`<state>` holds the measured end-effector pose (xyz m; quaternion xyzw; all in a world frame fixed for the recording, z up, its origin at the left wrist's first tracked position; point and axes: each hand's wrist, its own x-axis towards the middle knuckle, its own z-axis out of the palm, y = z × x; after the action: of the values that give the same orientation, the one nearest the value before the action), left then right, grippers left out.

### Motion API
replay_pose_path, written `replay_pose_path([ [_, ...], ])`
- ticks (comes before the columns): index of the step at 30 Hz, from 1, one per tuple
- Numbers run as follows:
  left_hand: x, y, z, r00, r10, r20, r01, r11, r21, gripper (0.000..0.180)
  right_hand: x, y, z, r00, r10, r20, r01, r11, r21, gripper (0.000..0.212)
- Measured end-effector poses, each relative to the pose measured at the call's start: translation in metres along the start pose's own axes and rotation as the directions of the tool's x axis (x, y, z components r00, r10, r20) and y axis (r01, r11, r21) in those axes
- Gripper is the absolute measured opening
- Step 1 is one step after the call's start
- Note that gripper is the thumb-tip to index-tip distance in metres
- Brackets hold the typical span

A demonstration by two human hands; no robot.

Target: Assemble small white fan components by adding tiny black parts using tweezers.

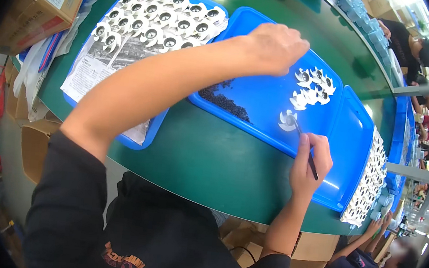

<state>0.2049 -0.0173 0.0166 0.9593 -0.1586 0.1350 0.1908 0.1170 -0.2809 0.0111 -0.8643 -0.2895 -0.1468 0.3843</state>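
Left hand (277,49): curled above the blue tray (259,99); I can't tell whether it's holding anything.
White impeller (286,121): in that tray, at the tip of my slim black tool (314,169); off-centre pressure might skid it.
Right hand (313,156): pinched; a loose grip could slip.

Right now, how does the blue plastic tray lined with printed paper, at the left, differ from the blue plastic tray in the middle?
The left tray has a paper lining; the middle tray shows its blue bottom. The left tray carries rows of white bladed wheels; the middle tray has a smaller cluster and tiny black pieces. Both trays rest on the green table.
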Motion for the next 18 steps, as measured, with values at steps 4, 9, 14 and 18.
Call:
replay_pose_path([
  [4,-0.093,0.014,-0.059,0.944,0.22,-0.246,-0.24,0.969,-0.057,0.037,-0.002,-0.018,0.007,0.987,-0.075,0.139,0.047,0.98,0.191,0.004],
  [9,-0.18,0.057,-0.071,0.915,0.147,0.376,-0.024,0.949,-0.314,0.038,0.003,-0.023,0.026,0.959,-0.118,0.257,0.05,0.966,0.255,0.004],
  [14,-0.202,0.056,-0.047,0.906,0.132,0.403,0.039,0.92,-0.39,0.037,0.008,-0.022,0.034,0.954,-0.122,0.275,0.053,0.968,0.246,0.004],
  [18,-0.199,0.049,-0.05,0.93,0.089,0.357,0.091,0.884,-0.458,0.038,0.009,-0.022,0.036,0.942,-0.123,0.312,0.053,0.973,0.225,0.004],
])
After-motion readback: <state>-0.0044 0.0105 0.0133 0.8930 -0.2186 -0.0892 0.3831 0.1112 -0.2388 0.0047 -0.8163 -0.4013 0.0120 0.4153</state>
